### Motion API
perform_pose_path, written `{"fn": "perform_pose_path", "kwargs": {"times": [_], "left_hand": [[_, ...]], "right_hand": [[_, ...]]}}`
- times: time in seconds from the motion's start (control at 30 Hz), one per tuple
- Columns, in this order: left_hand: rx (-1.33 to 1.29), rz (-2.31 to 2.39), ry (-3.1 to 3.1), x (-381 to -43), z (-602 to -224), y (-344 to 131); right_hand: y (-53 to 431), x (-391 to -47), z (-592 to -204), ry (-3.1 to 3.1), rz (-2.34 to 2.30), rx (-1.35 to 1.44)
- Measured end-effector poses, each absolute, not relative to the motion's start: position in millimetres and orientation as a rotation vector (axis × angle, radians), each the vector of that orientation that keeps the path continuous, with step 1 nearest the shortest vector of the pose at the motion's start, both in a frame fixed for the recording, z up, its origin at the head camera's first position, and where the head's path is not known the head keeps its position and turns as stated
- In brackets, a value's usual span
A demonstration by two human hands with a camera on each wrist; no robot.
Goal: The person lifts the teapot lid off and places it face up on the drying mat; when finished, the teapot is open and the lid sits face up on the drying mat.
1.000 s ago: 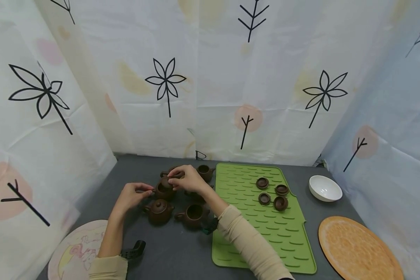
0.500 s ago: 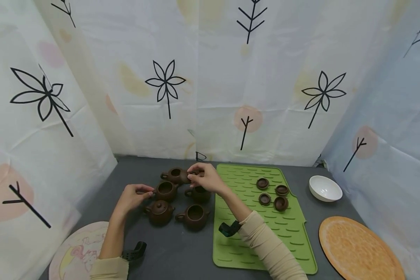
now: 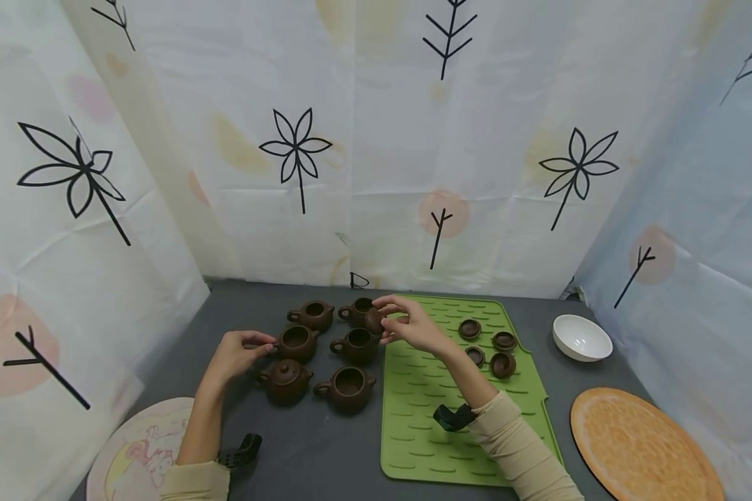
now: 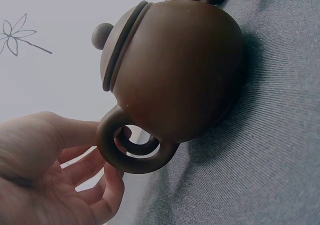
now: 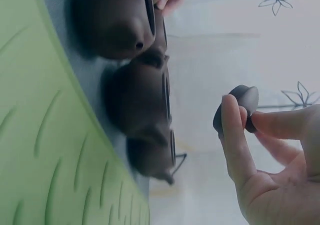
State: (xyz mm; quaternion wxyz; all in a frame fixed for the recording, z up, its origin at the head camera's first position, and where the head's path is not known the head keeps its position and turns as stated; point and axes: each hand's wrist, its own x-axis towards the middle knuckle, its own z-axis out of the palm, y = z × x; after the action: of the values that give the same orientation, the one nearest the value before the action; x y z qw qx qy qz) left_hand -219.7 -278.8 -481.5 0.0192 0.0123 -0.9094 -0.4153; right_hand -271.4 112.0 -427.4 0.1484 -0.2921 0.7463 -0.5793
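Observation:
In the head view, my left hand (image 3: 233, 355) pinches the handle of a small brown lidless teapot (image 3: 297, 355). A lidded brown teapot (image 3: 286, 390) stands just in front; its body fills much of the left wrist view, its handle overlapping my fingertips. My right hand (image 3: 418, 327) holds a brown teapot lid (image 3: 374, 321) between thumb and fingers, raised near the left edge of the green mat (image 3: 426, 431). The right wrist view shows that lid (image 5: 251, 92) tilted, clear of the teapots. Several more lidless teapots (image 3: 349, 398) stand close together on the grey table.
Several brown lids (image 3: 470, 330) lie on the mat's right half. Farther right are a white bowl (image 3: 583, 339) and a round, orange-brown board (image 3: 642, 442). A pink patterned round board (image 3: 125, 459) lies at front left. White printed cloth (image 3: 363, 236) encloses the back and sides.
My right hand has lifted the lid off the teapot by my left hand and carried it rightward, past the back teapots, to the mat's edge. The left hand stays at the handle.

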Motion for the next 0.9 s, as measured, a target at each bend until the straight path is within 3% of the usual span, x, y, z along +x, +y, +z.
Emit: {"fn": "perform_pose_path", "kwargs": {"times": [0.6,0.9], "left_hand": [[0.064,-1.304,-2.812,-218,-482,-278],[0.056,-1.316,-2.810,-217,-482,-278]], "right_hand": [[196,-265,-441,2.141,-1.680,-0.656],[222,-263,-462,2.259,-1.574,-0.707]]}}
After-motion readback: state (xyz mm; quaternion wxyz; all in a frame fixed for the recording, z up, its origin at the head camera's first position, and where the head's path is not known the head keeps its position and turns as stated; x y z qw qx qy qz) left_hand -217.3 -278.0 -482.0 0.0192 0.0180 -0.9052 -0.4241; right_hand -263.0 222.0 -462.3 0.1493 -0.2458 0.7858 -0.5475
